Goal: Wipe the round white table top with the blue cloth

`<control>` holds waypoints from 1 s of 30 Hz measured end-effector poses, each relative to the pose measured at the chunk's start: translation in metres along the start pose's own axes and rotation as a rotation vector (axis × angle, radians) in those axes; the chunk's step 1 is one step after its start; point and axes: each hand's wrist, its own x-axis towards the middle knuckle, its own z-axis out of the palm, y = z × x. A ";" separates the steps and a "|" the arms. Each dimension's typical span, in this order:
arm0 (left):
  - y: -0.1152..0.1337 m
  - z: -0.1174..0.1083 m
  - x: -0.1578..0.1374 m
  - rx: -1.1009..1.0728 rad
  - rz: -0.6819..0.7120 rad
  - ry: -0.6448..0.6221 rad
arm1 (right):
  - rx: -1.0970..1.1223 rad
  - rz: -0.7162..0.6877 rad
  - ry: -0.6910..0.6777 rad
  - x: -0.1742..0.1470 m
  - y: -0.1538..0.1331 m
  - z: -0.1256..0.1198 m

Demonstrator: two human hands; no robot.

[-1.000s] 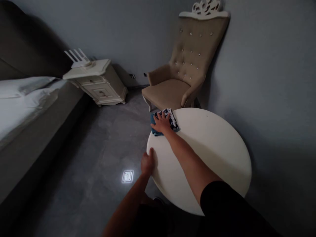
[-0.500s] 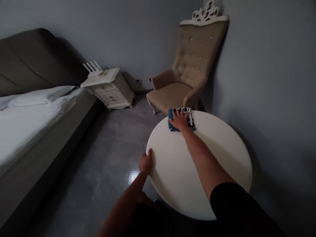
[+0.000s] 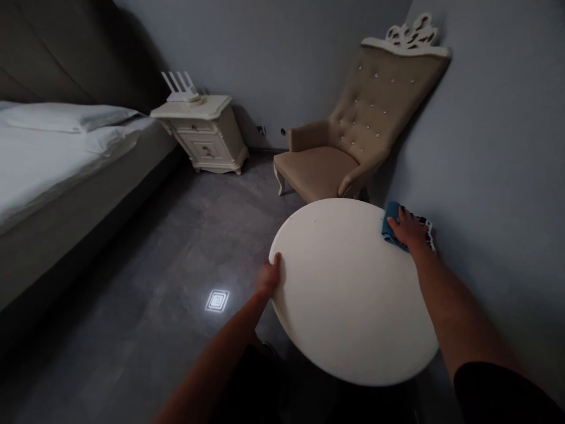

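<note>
The right hand [image 3: 409, 229] lies palm down on the blue cloth [image 3: 390, 221], its fingers partly spread over it, not closed around it. This cloth is at the far right edge of the round white table [image 3: 348, 288]. The left hand [image 3: 268, 278] grips the table's left rim, thumb above, other fingers hidden. Both arms reach forward.

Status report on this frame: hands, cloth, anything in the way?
Left hand on left rim of white table, thumb on top. Right hand spread over blue patterned cloth, far-right edge. Possible obstacles: brown armchair beyond, wall at right.
</note>
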 end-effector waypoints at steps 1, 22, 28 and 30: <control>-0.001 0.001 0.001 -0.016 0.004 -0.016 | -0.012 0.030 0.008 -0.002 -0.005 0.000; 0.002 0.000 0.003 0.002 -0.009 -0.060 | 0.154 -0.556 -0.023 -0.166 -0.385 0.052; 0.000 0.001 0.006 -0.001 0.016 -0.042 | 0.191 -0.560 -0.012 -0.150 -0.342 0.045; -0.001 0.002 0.007 -0.008 0.016 -0.039 | 0.174 -0.514 -0.003 -0.136 -0.308 0.039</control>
